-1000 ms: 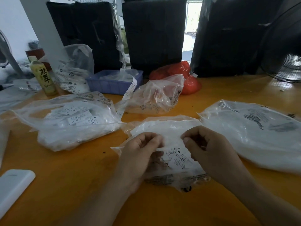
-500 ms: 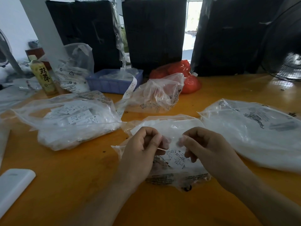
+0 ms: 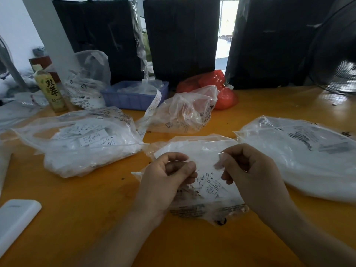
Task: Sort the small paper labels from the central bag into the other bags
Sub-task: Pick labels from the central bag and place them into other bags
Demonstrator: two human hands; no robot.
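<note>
The central clear bag (image 3: pixel 200 151) lies flat on the orange table (image 3: pixel 92 205), with printed paper labels (image 3: pixel 211 186) showing through its film. Above it, my left hand (image 3: pixel 165 182) is curled, its thumb and fingers pinching a small pale label that is blurred. My right hand (image 3: pixel 252 174) pinches another pale piece at its fingertips. A clear bag of labels (image 3: pixel 77 143) lies to the left. A large bag (image 3: pixel 300 151) lies to the right, and a crumpled bag (image 3: pixel 185 112) sits behind the central one.
A blue tray (image 3: pixel 133 99) with a hanging label strip (image 3: pixel 152 108) stands at the back, beside another clear bag (image 3: pixel 88 81), a tea bottle (image 3: pixel 50 89) and red bags (image 3: pixel 221 93). A white device (image 3: pixel 15 218) lies at the near left. A fan (image 3: pixel 337 54) stands at the right.
My hands have drawn apart over the central bag. The thin strip that spanned between them half a second ago no longer joins them.
</note>
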